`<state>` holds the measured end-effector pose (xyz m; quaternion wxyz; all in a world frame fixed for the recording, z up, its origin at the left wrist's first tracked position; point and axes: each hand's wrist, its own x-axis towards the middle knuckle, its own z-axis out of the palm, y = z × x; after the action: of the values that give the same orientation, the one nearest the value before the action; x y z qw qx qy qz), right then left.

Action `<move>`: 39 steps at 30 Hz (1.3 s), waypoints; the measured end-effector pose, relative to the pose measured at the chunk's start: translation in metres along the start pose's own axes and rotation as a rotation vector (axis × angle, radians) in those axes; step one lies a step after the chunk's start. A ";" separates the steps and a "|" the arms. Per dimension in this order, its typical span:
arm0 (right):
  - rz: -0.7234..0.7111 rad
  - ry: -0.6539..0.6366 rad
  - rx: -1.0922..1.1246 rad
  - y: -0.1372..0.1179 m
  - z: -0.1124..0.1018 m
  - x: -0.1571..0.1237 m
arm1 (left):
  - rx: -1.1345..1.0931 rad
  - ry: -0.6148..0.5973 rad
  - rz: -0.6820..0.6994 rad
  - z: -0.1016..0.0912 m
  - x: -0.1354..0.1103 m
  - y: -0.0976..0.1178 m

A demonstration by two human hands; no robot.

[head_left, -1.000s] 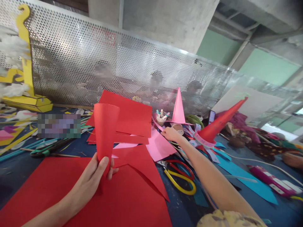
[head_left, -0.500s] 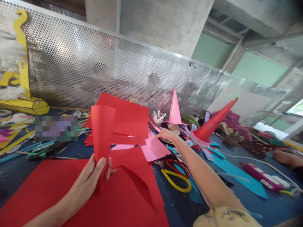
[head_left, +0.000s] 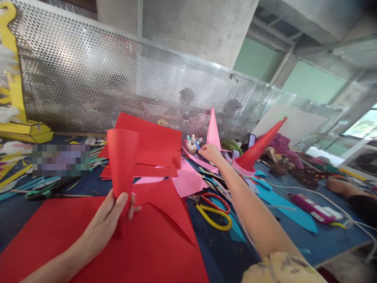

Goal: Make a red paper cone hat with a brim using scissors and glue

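Observation:
My left hand [head_left: 110,216] is closed round the narrow lower end of a rolled red paper cone [head_left: 123,157], its wide end up. Beneath lie large red paper sheets [head_left: 88,251], one with a cut, curved edge. Stretched out ahead, my right hand [head_left: 210,152] pinches a slim blue pen [head_left: 197,145] beside a white cup of pens [head_left: 193,144]. A pink paper cone [head_left: 213,129] stands just behind that hand. Under my right forearm lie scissors [head_left: 216,210] with red and yellow handles.
More red sheets [head_left: 153,145] and pink paper [head_left: 188,179] lie ahead. On the right are a red cone hat [head_left: 259,147], blue paper [head_left: 288,210], a magenta power strip [head_left: 312,208] with white cords, and another person's hand [head_left: 338,185]. A perforated metal panel [head_left: 88,70] stands behind.
My right hand has moved forward from above the pink sheet to the pen cup, and a blue pen now shows at its fingers. My left hand keeps its hold on the cone.

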<state>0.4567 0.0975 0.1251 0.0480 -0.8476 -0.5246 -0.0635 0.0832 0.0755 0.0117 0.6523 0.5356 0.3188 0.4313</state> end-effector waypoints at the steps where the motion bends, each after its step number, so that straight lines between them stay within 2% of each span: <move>1: -0.027 -0.002 0.025 0.004 -0.006 -0.004 | 0.001 -0.006 -0.003 -0.001 0.001 -0.001; 5: -0.132 -0.030 0.106 0.006 -0.009 -0.034 | -0.012 0.000 -0.017 -0.001 0.002 -0.001; 9: -0.262 -0.030 0.117 -0.009 0.008 -0.080 | -0.017 -0.011 -0.007 0.003 0.002 0.002; 12: -0.376 -0.095 0.082 -0.017 0.020 -0.110 | -0.019 -0.029 0.014 0.004 0.000 0.004; 16: -0.472 -0.126 -0.019 -0.023 0.033 -0.129 | -0.001 -0.033 0.030 0.004 -0.002 0.005; 22: -0.504 -0.123 -0.161 -0.027 0.035 -0.135 | -0.009 -0.016 0.028 0.001 -0.001 0.002; 28: -0.420 -0.034 -0.239 -0.004 0.027 -0.131 | -0.004 0.007 0.035 0.003 -0.002 0.005; 34: -0.559 -0.068 -0.289 -0.003 0.034 -0.113 | -0.006 -0.012 0.020 0.002 -0.002 0.005; 39: -0.566 -0.093 -0.322 -0.004 0.027 -0.103 | -0.033 -0.017 0.023 0.000 -0.001 0.002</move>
<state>0.4093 0.0121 0.0825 -0.1300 -0.6670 -0.7241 -0.1175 0.0825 0.0742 0.0139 0.6586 0.5321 0.3000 0.4394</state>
